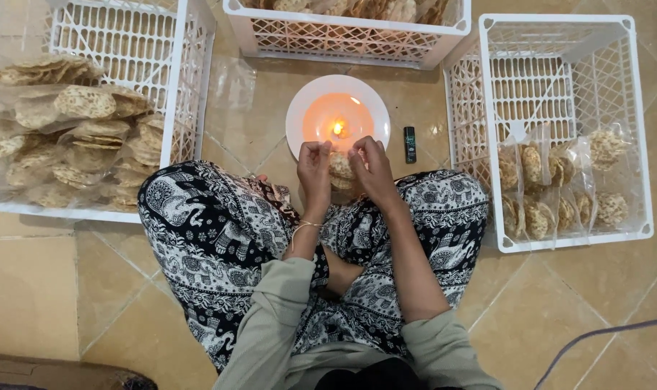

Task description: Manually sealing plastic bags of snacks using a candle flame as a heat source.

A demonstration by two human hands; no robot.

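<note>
I sit cross-legged on a tiled floor. My left hand (pixel 314 165) and my right hand (pixel 372 165) together pinch the top edge of a small clear plastic bag of round crackers (pixel 340 172), held upright over my lap. The bag's top edge sits right beside the flame of a small candle (pixel 338 129) that burns in the middle of a white plate (pixel 303 108) just in front of my hands. Both hands are closed on the bag.
A white plastic crate (pixel 187 87) at left holds many cracker bags. Another crate (pixel 635 130) at right holds several filled bags. A third crate (pixel 357 32) stands behind the plate. A small dark lighter (pixel 410 144) lies right of the plate. A cable (pixel 603 339) crosses the bottom right.
</note>
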